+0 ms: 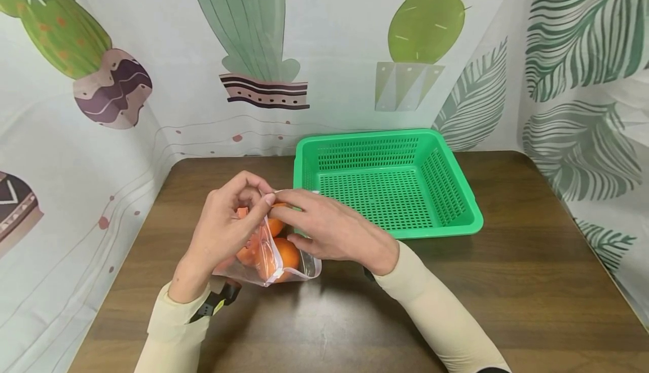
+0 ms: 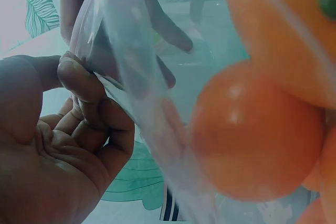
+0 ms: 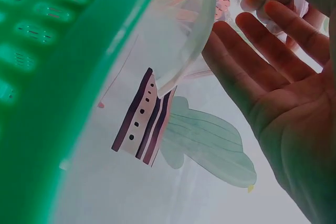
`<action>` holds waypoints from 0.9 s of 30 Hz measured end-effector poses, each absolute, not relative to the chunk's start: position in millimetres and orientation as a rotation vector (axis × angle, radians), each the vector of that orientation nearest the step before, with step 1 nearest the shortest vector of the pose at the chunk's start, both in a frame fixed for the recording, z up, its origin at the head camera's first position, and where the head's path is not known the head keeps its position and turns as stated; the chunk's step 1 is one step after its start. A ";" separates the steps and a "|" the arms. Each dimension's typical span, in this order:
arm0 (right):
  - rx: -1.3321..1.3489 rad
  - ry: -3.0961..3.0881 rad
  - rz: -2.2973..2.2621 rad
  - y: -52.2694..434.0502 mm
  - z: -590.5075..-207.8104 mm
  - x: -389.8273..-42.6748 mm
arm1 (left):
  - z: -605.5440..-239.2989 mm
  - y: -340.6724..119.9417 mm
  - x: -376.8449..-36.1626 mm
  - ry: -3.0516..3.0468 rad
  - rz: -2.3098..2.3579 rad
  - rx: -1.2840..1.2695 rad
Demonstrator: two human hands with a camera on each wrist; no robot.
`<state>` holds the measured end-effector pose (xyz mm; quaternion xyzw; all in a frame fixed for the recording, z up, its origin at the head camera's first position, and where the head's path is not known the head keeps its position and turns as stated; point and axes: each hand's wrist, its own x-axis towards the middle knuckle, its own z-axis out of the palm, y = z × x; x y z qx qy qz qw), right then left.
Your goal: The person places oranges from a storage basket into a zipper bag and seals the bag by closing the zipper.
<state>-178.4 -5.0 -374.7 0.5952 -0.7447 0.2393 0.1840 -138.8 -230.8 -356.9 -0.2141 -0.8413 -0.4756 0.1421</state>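
A clear plastic bag [image 1: 278, 273] with pale edges and a red print holds several oranges [image 1: 288, 253]; it sits on the table, left of the basket. My left hand [image 1: 220, 229] pinches the bag's upper edge between thumb and forefinger, seen close in the left wrist view beside the bag [image 2: 126, 30]. From the other side my right hand [image 1: 337, 229] meets it and pinches the same edge. In the right wrist view, the lower fingers of the right hand [image 3: 294, 108] stretch out loosely by the bag's side. One orange [image 2: 257, 135] fills much of the left wrist view.
A green perforated plastic basket [image 1: 377, 195] stands behind and right of the bag, close to my right hand, with nothing in it. Brown wood-grain tabletop [image 1: 507, 294] lies around them. A cloth [image 1: 345, 35] printed with cacti and leaves hangs behind the table.
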 end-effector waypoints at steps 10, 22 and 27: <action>1.713 -2.116 0.765 -3.9 -370.2 -177.4 | -356.6 -230.7 -139.0 -2.430 -1.377 -0.618; 1.674 -2.072 0.774 0.6 -370.1 -174.1 | -356.8 -230.0 -139.3 -2.436 -1.360 -0.610; 1.636 -2.101 0.714 7.0 -371.3 -170.9 | -357.5 -230.5 -139.5 -2.430 -1.373 -0.612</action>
